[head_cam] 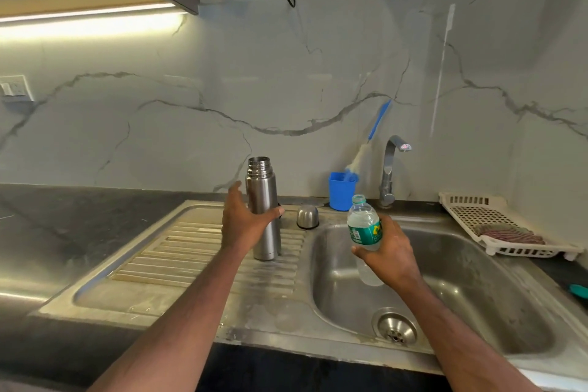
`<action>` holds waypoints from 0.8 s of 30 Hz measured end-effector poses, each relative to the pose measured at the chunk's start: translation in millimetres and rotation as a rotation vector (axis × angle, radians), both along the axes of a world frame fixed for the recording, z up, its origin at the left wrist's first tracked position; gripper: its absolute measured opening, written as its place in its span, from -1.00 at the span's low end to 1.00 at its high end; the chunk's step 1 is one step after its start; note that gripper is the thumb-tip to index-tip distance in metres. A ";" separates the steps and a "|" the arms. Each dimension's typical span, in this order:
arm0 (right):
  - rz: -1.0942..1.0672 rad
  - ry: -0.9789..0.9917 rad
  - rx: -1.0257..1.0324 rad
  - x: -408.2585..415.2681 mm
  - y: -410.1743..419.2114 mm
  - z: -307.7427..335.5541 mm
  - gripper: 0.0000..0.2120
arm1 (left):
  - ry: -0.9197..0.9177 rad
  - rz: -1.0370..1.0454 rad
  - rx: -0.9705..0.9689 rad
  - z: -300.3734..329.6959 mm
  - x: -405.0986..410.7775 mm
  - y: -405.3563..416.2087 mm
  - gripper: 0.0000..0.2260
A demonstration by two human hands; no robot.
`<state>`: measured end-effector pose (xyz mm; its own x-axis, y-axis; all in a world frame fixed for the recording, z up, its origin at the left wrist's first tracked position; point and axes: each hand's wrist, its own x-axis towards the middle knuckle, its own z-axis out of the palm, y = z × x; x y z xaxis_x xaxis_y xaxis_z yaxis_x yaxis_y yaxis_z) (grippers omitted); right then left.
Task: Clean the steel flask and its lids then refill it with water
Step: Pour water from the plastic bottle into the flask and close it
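the steel flask point(262, 210) stands upright on the ribbed drainboard point(178, 251), near the edge that borders the sink basin point(461, 280), with its threaded mouth uncovered and facing up. the left hand point(243, 219) wraps it at mid-body, fingers behind and the thumb showing at the front right, so the tall narrow body is likely being steadied against tipping on the ribs while water goes in. the right hand point(393, 251) grasps a clear plastic water bottle point(364, 226) with a green label, holding it over the near-left part of the basin, uncapped and leaning slightly toward the flask; held there, any spill should fall into the basin. the bottle's neck sits lower than the flask's mouth and a little apart from it to the right, so the refill looks about to begin rather than under way. a steel cup lid point(308, 216) rests upside down at the back edge of the drainboard, just beside the flask and untouched by either hand. behind it, by the tap point(389, 169), a blue cup point(342, 191) holds a brush. a white rack point(496, 226) lies on the counter at the basin's far right corner
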<state>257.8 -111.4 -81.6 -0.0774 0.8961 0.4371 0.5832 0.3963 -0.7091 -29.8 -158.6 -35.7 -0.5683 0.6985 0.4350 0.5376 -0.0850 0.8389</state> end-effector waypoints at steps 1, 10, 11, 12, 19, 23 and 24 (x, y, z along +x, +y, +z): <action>-0.006 0.038 -0.008 5.2 1.1 1.2 -0.34 | 0.026 0.071 0.027 0.0 3.7 -1.5 -0.03; -0.079 0.242 -0.084 88.9 4.9 -2.8 -0.31 | 0.298 -0.164 0.328 -7.7 129.9 21.2 -0.50; -0.085 0.260 -0.078 99.4 4.3 -3.9 -0.29 | 0.297 -0.318 0.212 -13.6 151.3 28.0 -0.49; -0.087 0.276 -0.064 109.1 3.0 -4.5 -0.27 | 0.315 -0.468 0.056 -20.1 171.9 33.9 -0.42; -0.018 0.303 -0.027 175.7 -15.3 -2.3 -0.24 | 0.425 -0.812 -0.274 -55.8 272.0 65.5 -0.10; -0.013 0.289 -0.083 214.1 -27.9 3.6 -0.43 | 0.484 -0.795 -0.205 -58.4 296.5 64.5 -0.34; -0.076 0.269 -0.049 223.4 -28.3 4.8 -0.53 | 0.515 -0.784 -0.197 -58.1 299.2 64.1 -0.36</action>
